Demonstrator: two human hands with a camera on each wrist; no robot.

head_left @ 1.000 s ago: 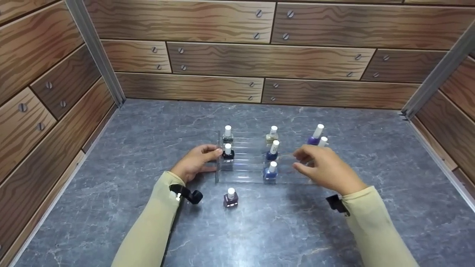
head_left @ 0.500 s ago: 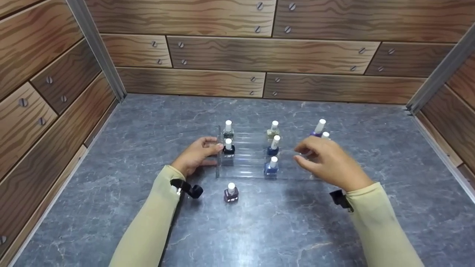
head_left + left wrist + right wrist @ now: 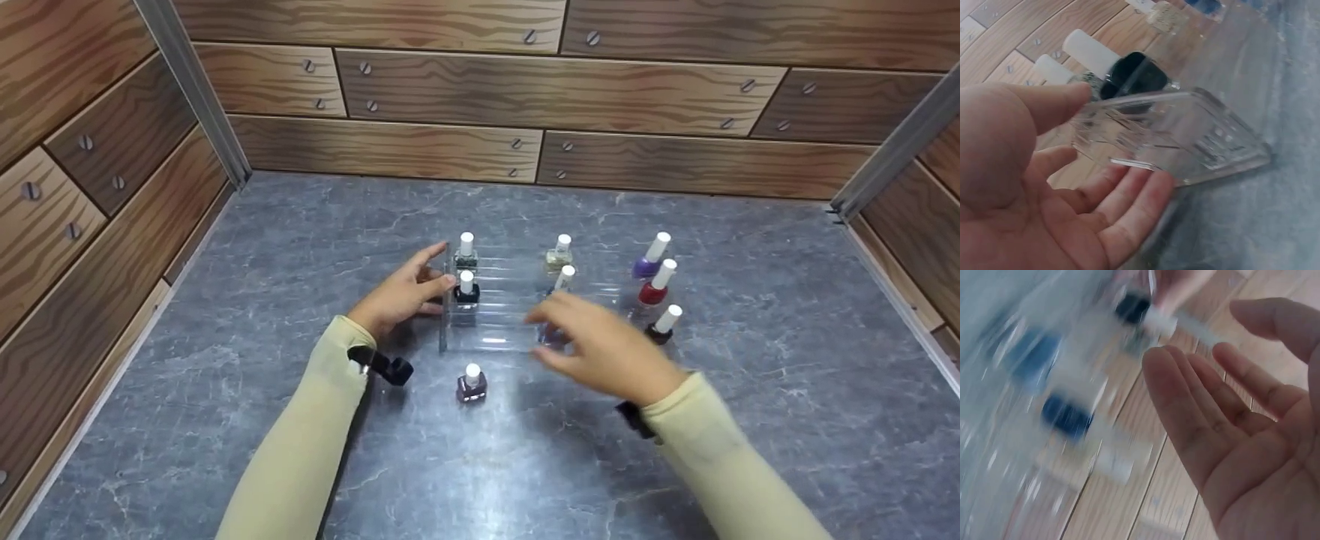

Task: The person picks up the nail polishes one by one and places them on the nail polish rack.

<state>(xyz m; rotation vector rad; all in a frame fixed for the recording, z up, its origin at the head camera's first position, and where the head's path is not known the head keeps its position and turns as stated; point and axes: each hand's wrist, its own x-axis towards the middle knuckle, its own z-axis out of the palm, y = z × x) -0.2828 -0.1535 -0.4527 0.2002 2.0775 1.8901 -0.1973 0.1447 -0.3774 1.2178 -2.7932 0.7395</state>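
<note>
A clear stepped rack (image 3: 499, 324) holds small nail polish bottles with white caps. My left hand (image 3: 396, 298) holds the rack's left end panel (image 3: 1230, 143), thumb at one edge and fingertips at the other in the left wrist view. By that thumb stands a black bottle (image 3: 466, 291), a dark glitter bottle (image 3: 466, 259) behind it. My right hand (image 3: 600, 346), with nothing in it, hovers over the rack's middle column, hiding a blue bottle there. Behind it a gold glitter bottle (image 3: 559, 257) shows. A dark plum bottle (image 3: 472, 385) stands on the table before the rack.
On the rack's right side stand a purple bottle (image 3: 647, 266), a red bottle (image 3: 653, 291) and a near-black bottle (image 3: 660, 332). The grey marbled table (image 3: 300, 217) is walled by wood-patterned panels (image 3: 390, 146) at the back and sides.
My right hand has moved left from the rack's right column to its middle, uncovering the red and near-black bottles. My left hand stays at the end panel, its index finger now straighter. The head view has tilted down.
</note>
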